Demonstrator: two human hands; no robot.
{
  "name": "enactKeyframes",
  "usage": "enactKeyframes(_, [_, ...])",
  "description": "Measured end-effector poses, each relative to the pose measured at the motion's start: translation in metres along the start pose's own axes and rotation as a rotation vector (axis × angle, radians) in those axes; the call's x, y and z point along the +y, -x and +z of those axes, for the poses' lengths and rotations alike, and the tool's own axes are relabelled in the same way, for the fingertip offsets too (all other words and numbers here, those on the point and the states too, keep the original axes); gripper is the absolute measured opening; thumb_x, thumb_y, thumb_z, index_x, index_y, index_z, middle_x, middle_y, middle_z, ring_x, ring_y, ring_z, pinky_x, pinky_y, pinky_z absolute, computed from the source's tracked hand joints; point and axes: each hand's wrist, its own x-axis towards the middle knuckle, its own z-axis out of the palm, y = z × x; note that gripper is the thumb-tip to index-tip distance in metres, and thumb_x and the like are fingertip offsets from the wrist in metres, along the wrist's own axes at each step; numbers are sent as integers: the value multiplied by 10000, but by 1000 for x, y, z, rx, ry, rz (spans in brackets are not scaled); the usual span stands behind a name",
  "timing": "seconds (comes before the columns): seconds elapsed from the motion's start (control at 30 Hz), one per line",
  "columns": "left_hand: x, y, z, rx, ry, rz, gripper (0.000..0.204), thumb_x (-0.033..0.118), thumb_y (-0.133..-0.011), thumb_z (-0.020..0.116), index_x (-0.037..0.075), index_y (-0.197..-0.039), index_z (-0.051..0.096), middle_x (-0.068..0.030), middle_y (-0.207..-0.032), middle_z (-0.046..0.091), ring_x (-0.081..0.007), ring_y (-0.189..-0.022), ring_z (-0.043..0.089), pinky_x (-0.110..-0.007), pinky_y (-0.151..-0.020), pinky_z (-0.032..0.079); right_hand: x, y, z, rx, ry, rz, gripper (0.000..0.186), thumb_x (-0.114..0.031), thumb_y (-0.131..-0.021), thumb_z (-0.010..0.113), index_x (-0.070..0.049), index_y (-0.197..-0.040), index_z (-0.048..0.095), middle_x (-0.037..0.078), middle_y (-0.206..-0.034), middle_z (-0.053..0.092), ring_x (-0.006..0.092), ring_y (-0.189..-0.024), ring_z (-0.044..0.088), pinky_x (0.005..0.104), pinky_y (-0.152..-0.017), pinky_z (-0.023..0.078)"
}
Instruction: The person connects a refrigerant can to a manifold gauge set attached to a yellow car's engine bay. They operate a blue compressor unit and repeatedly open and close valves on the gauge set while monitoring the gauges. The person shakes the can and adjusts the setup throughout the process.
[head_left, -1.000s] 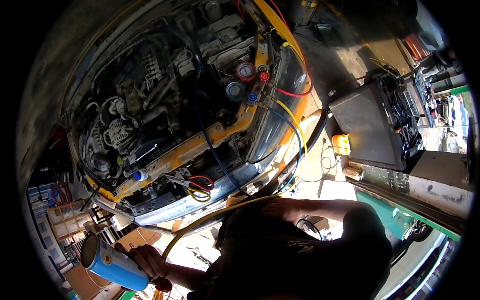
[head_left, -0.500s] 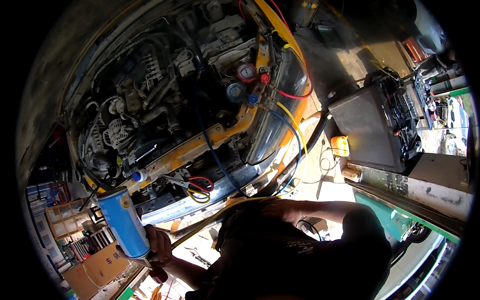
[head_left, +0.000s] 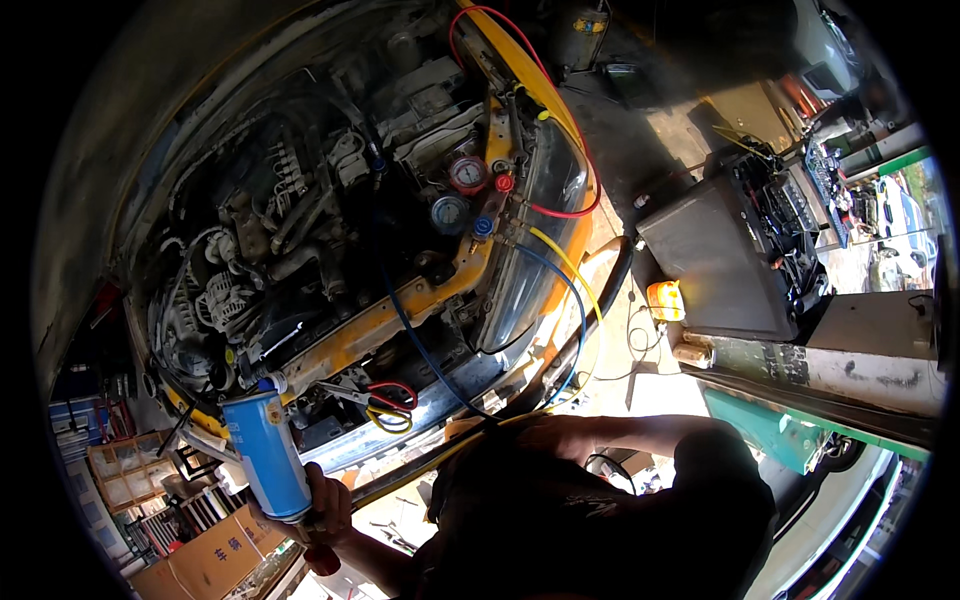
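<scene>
My left hand (head_left: 325, 505) is closed around the lower end of a blue aerosol-style can (head_left: 268, 455), which is upside down and slightly tilted. A red knob-like piece (head_left: 322, 558) shows below that hand. A yellow hose (head_left: 440, 462) runs from beside my left hand, past my body, toward the gauge set. My right hand (head_left: 560, 437) is against the front of my dark shirt, close to the hose; its fingertips are lost in shadow. The gauge set, with a red dial (head_left: 467, 175), a blue dial (head_left: 449, 214) and red and blue knobs, rests at the front of the engine bay.
Before me is an open engine bay (head_left: 270, 230) with an orange front frame (head_left: 340, 352). Red-and-yellow-handled pliers (head_left: 388, 400) lie on its front edge near a blue-capped filler (head_left: 272, 382). Red and blue hoses loop from the gauges. A dark tool cart (head_left: 715, 260) stands right.
The whole view has shifted, with the car now further left. My left hand and the can have moved right relative to the car, and the can now partly covers the blue cap.
</scene>
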Motion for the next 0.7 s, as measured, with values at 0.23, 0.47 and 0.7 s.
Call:
enactKeyframes(0.23, [12, 30, -101, -248, 356, -200, 927, 703, -706, 553, -103, -1150, 444, -131, -645, 480, -162, -386, 402, -244, -330, 415, 5, 0, 6, 86, 81, -248, 906, -462, -630, 687, 69, -1291, 366, 288, -1274, 412, 420, -1210, 398, 490, -1012, 331])
enactKeyframes(0.47, [2, 16, -40, -123, 209, 10, 1033, 783, -678, 489, -15, -1317, 337, -108, -647, 467, -172, -420, 428, -257, -344, 371, -12, -7, -2, 179, 54, -287, 829, -525, -723, 609, 57, -1267, 380, 284, -1259, 404, 435, -1200, 388, 519, -1011, 317])
enactKeyframes(0.7, [-42, 26, -77, -4, 121, 70, 798, 622, -788, 514, -49, -1204, 398, -122, -661, 454, -194, -457, 437, -264, -385, 380, -3, -7, 5, 156, 43, -309, 820, -525, -767, 568, 69, -1285, 341, 280, -1266, 402, 442, -1196, 385, 526, -1010, 317])
